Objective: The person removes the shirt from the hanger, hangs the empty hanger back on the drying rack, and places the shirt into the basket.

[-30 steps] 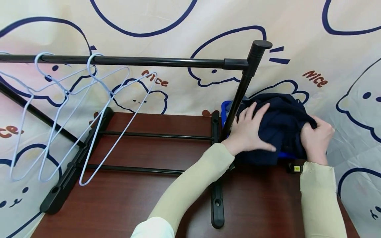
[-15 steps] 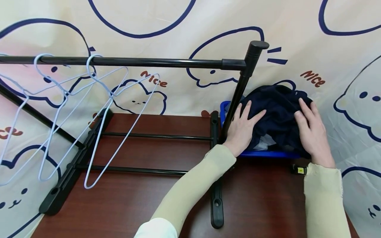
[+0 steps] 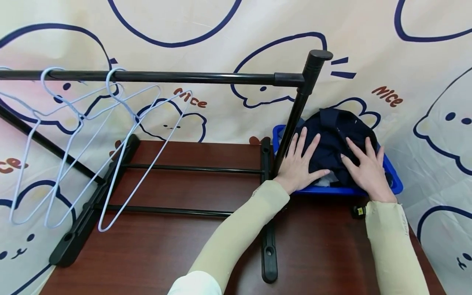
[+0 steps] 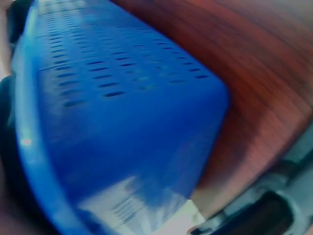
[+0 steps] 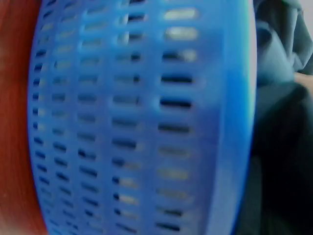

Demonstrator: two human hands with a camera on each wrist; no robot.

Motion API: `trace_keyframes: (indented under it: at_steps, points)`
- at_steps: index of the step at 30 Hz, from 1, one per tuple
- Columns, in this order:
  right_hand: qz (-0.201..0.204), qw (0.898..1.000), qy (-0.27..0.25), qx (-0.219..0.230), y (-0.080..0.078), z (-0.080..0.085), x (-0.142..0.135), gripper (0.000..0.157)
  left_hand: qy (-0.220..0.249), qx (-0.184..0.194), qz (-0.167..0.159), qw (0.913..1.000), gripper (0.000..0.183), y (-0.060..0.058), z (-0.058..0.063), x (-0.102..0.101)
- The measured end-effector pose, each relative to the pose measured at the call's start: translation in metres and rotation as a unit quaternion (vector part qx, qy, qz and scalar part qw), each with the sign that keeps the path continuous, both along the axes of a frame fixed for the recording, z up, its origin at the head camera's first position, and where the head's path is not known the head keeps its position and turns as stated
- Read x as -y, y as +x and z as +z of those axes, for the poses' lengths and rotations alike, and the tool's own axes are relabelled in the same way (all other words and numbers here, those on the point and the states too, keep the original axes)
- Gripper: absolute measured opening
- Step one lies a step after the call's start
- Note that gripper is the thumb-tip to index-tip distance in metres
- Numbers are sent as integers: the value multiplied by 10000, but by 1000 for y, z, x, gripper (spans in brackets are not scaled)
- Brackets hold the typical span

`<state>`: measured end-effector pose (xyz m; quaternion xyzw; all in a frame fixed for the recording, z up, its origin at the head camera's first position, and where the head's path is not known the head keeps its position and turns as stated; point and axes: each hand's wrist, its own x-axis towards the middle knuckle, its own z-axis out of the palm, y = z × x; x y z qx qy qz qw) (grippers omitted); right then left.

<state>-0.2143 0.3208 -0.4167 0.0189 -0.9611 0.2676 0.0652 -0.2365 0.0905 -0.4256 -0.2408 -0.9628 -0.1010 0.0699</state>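
Observation:
A bundle of dark navy cloth [image 3: 332, 127] is heaped in a blue plastic basket [image 3: 395, 180] at the right of the table; what garment it is cannot be made out. My left hand [image 3: 298, 166] lies on the left side of the cloth, fingers spread and straight. On its right front part rests my right hand [image 3: 368, 172], its fingers likewise extended and apart. A bit of grey cloth [image 3: 327, 180] shows under the navy bundle near the front rim. In both wrist views the slotted basket wall [image 4: 132, 122] fills most of the picture, and the hands are barely seen.
A black rack stands at the left, its top bar [image 3: 203, 78] carrying several pale blue hangers [image 3: 125, 147]. Its slanted post [image 3: 295, 119] rises beside my left hand and the basket. The brown table [image 3: 324, 246] extends in front; a patterned curtain [image 3: 435, 135] hangs behind.
My right hand has let go of the cloth's right edge and moved left onto it. The navy cloth has been gathered inward, so the basket's right end now shows. My left hand has barely shifted.

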Motion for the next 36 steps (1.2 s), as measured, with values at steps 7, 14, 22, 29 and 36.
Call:
trace_keyframes:
  at_steps: [7,14,22,29,36]
  points:
    - [67,9972,110,730,-6,-8,-5,81,-417,419,104,9982,100,-8,-4,-2]
    - [126,9929,578,1033,-11,-12,-3,88,-1012,1162,183,9879,92,-10,-1,-6]
    - [17,9833,831,1620,-15,-12,0,89,-1370,1109,170,9842,88,-12,-9,-7]
    - [-73,9835,848,1596,-17,-13,1,88,-1324,928,103,9868,89,-14,-15,-7]
    - [-76,9858,721,1517,-14,-15,-2,91,-790,753,59,9940,92,-14,-17,-6]
